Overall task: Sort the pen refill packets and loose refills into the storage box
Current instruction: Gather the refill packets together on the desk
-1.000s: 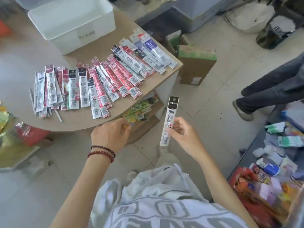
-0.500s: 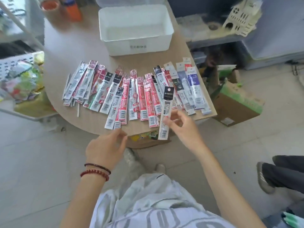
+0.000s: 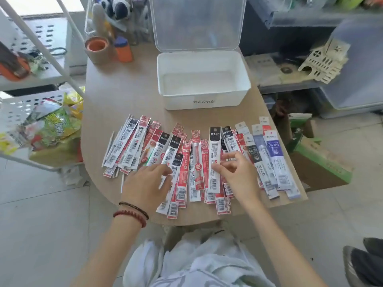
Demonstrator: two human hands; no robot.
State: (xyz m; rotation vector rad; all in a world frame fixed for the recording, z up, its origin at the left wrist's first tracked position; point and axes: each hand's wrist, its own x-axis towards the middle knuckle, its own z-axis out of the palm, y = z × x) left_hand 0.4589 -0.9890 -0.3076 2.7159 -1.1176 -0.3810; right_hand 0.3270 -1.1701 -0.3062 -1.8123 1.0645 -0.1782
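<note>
The right hand (image 3: 234, 172) pinches a black-topped refill packet (image 3: 214, 146) over the row of packets (image 3: 132, 150) on the tabletop (image 3: 124, 100). The left hand (image 3: 145, 183) rests loosely curled on them, gripping nothing.

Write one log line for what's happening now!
left hand: touches packets | right hand: pinches packet | box: open, looks empty

Rounded wooden table (image 3: 128, 104). Rear: white storage box (image 3: 204, 101), clear lid raised; tape roll (image 3: 97, 48); orange bottle (image 3: 123, 49); clear container (image 3: 91, 21), possibly a pen holder. Front: refill packets (image 3: 132, 146), fanned and overlapping; loose refills (image 3: 109, 143) at left.
</note>
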